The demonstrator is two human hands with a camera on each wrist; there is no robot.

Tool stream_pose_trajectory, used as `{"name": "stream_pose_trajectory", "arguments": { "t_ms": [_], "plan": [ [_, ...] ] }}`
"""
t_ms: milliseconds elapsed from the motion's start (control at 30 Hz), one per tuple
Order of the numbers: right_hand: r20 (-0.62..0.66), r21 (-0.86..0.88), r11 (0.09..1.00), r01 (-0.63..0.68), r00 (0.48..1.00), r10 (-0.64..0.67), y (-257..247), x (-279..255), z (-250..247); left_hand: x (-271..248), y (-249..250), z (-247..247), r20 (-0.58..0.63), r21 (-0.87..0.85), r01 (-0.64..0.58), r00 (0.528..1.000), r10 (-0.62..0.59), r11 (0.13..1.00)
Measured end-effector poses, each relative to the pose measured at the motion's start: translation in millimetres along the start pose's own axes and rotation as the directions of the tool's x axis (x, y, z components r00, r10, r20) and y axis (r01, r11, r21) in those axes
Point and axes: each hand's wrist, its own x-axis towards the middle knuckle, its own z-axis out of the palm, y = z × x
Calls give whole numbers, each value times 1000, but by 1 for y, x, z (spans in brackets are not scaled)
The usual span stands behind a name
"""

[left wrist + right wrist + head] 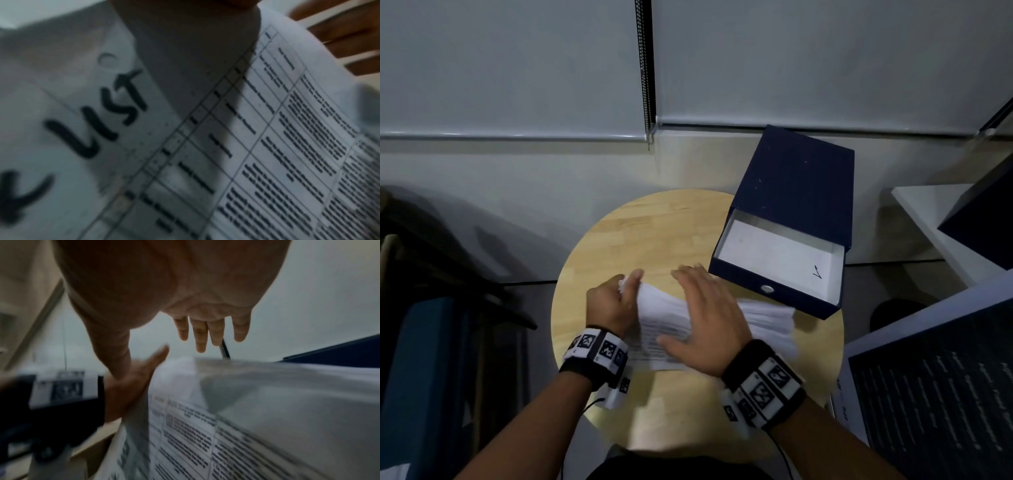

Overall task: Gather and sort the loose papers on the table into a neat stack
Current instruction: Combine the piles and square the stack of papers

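A loose pile of white printed papers (767, 318) lies in the middle of the round wooden table (654, 226). My left hand (616, 301) grips the pile's left edge, thumb on top, and that edge is raised. The top sheet (277, 146) carries a printed table, and another sheet bears handwritten letters. My right hand (705, 315) is spread flat over the pile with straight fingers (201, 337). In the right wrist view it seems to hover just above the papers (267, 418), beside the left hand (133, 386). Contact is unclear.
A dark blue box (794, 192) with its white-lined drawer (777, 257) pulled open stands at the table's back right, touching the pile. A dark printed board (935, 387) leans at the right. A dark chair (431, 325) is on the left, a wall behind.
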Motion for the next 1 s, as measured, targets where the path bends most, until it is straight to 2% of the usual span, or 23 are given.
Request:
{"name": "stream_pose_trajectory", "arguments": {
  "t_ms": [67,133,233,267,300,367,433,467,500,533,567,600,633,700,800,900,1000],
  "plan": [
    [109,-142,990,-12,994,28,-11,14,1,2,20,-3,5,44,-287,958,287,957],
    [84,-146,986,-75,993,88,-13,21,-4,5,42,-11,1,85,-457,888,459,885],
    [-42,184,972,-149,986,159,-10,18,-13,8,67,-30,-7,183,-610,783,622,771],
    [-67,282,946,-157,981,183,-7,16,-17,10,74,-40,22,189,-638,762,647,746],
    [-82,378,908,-182,970,228,-2,13,-19,11,78,-51,50,177,-643,762,645,745],
    [-70,607,761,-231,938,341,11,6,-23,14,69,-77,51,149,-587,808,587,796],
    [-59,757,612,-229,909,413,24,-1,-31,19,35,-97,-17,105,-468,882,472,878],
    [-79,801,568,-188,907,413,27,-5,-37,20,12,-100,-18,24,-378,925,378,925],
    [-100,832,537,-141,913,394,29,-7,-42,19,-8,-99,31,-120,-275,959,280,954],
    [-115,853,512,-106,917,381,30,-8,-46,16,-22,-93,125,-334,-149,972,201,931],
    [-132,867,494,-72,921,367,28,-8,-49,11,-28,-85,236,-541,5,961,146,841],
    [-145,866,495,-62,919,367,26,-5,-48,7,-31,-74,325,-652,142,940,105,744],
    [-159,865,500,-53,915,371,24,-3,-45,4,-29,-65,356,-708,204,930,92,676],
    [-190,860,508,-52,890,414,24,0,-32,1,-10,-55,299,-692,177,953,54,700],
    [-228,816,570,-97,852,471,27,-4,-5,-11,1,-46,145,-661,64,989,43,748],
    [-122,761,605,-237,862,492,27,-13,27,-31,-14,-33,159,-590,133,986,-47,796],
    [-36,708,604,-365,836,547,25,-22,49,-43,-32,-27,208,-533,183,975,-82,826]
  ]
}}
